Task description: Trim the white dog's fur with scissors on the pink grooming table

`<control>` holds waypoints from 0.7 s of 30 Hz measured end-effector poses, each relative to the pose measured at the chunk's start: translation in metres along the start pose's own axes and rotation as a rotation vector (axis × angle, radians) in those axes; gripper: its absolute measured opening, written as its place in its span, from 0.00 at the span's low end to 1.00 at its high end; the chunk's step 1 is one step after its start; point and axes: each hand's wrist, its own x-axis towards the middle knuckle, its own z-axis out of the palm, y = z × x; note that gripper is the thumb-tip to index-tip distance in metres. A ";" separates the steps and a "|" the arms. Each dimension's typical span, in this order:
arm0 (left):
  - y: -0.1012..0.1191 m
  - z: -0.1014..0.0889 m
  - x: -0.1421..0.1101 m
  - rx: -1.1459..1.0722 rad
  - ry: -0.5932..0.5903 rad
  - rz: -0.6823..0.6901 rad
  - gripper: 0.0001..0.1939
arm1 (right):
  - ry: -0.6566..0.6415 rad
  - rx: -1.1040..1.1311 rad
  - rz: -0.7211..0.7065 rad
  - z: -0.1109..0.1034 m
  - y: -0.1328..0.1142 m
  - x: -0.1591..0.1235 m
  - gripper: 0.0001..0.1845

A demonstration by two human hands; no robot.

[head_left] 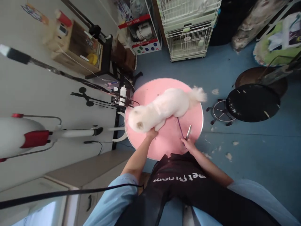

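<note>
A white, close-trimmed dog (162,106) is on the round pink table (164,146), its head to the left and its fluffy tail to the right. My left hand (152,134) is at the dog's front paw, below its head, with the fingers closed around the paw. Near the table's lower right edge, my right hand (188,144) grips a slim silver tool (189,131) whose exact kind is too small to tell. A thin purple strip (180,127) runs from beside the dog's hind leg down to that hand.
Left of the table, a black stand holds a white bottle (122,95) and several scissors (114,102). A black stool (254,102) stands at right. White wire cages (190,40) and a shelf (148,47) are behind. Fur tufts (229,156) lie on the blue floor.
</note>
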 end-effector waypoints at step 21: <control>-0.087 -0.078 0.061 -0.898 0.301 -0.017 0.24 | 0.325 -1.105 -0.909 -0.017 -0.178 0.051 0.10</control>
